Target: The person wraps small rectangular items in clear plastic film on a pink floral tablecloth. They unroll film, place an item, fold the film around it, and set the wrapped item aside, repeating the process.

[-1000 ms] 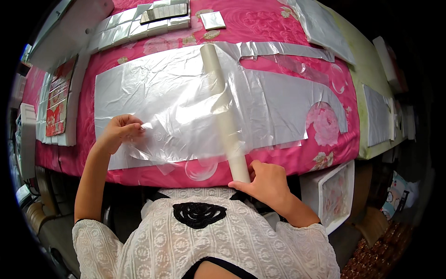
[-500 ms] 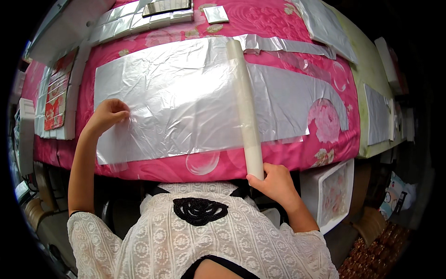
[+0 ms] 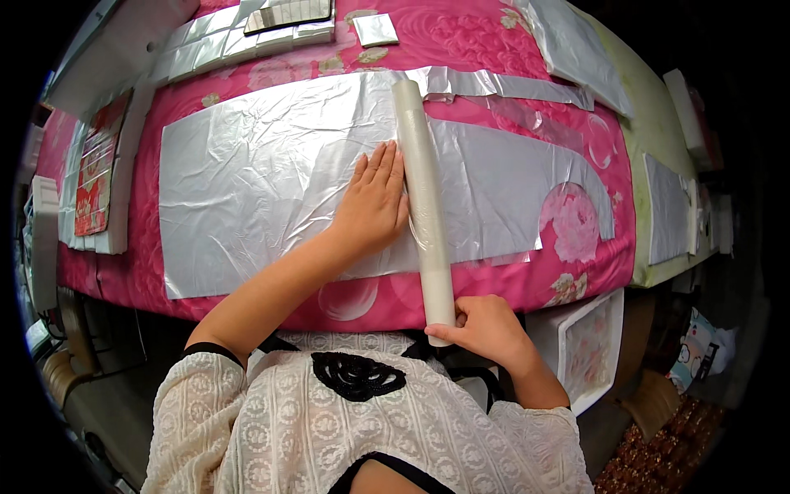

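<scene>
A large wrinkled silver sheet (image 3: 247, 189) is spread across the pink flowered cloth, its right part cut in a curved outline. A long whitish roll of clear plastic film (image 3: 426, 206) lies across the sheet, its near end jutting past the table edge. My right hand (image 3: 481, 325) is closed around that near end, thumb on top. Flat on the sheet, just left of the roll, rests my left hand (image 3: 374, 202), fingers stretched out and pointing away from me; it holds nothing. Its right edge is against or very close to the roll.
A narrow silver strip (image 3: 518, 87) lies behind the sheet. At the back are stacked silver packets (image 3: 197, 49), a phone-like dark slab (image 3: 288, 14) and a small silver square (image 3: 375, 30). A red packet (image 3: 103, 165) lies left. Below the table's right side stands a white bin (image 3: 568, 350).
My left hand has left the sheet's left edge, where its fingers were pinched, and now lies flat beside the roll. The roll has come slightly toward me, with my right hand still on it.
</scene>
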